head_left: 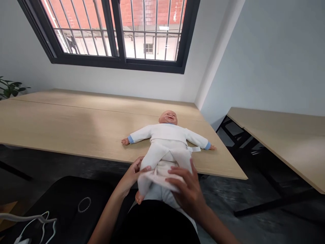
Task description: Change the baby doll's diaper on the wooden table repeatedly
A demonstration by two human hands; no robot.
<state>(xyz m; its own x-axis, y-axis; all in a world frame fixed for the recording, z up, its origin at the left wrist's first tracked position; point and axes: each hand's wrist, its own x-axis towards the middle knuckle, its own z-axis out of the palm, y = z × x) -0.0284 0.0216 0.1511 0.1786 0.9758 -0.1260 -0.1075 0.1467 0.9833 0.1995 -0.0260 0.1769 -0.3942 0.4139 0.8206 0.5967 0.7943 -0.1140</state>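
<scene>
A baby doll (169, 132) lies on its back with arms spread, its legs reaching over the table's front edge towards my lap. It wears a white top with blue cuffs and white trousers (154, 154). One bare foot (139, 197) shows below a trouser leg. My left hand (134, 173) is closed round that leg, thumb on top of the cloth. My right hand (188, 186) lies over the other leg, its fingers bent on the white cloth. The cloth between my hands is smeared by motion. A white tab (194, 149) sticks out at the doll's waist.
The doll's upper body rests on a pale wooden table (76, 125). A second table (286, 135) stands to the right, across a gap. At lower left are a black chair seat (68, 200) and pale cables (38, 218). A barred window (119, 61) and a plant (11, 88) are behind.
</scene>
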